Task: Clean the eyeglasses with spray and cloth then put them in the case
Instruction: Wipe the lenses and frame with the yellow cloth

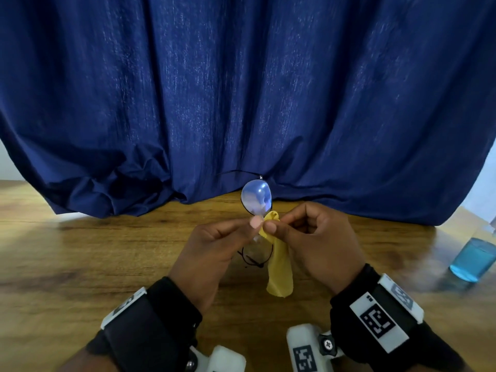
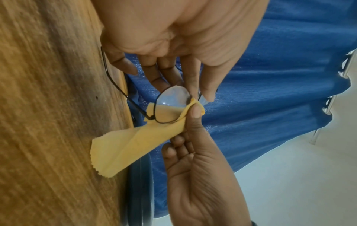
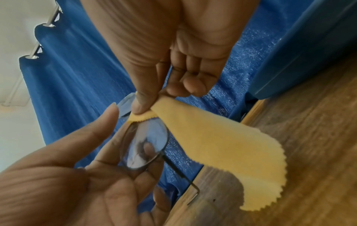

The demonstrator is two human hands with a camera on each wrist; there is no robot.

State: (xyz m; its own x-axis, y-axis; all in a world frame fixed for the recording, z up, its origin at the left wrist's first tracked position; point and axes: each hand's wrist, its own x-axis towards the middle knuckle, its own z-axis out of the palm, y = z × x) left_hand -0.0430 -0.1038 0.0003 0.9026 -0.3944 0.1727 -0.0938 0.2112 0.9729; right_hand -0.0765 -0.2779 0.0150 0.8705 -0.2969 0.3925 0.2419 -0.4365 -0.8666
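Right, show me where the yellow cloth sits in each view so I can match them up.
Head: the cloth hangs at lower centre, between the hands, pinched by the right hand.
Left wrist: cloth at centre, trailing left over the table.
Right wrist: cloth right of centre, fanning down-right.
Shared landmark: the glasses beside the cloth's pinched end.

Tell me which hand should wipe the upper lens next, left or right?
Right. The right hand already pinches the yellow microfibre cloth beside the bridge of the thin black wire-framed eyeglasses, just below the upper lens. The left hand grips the frame and is probably best kept steadying it.
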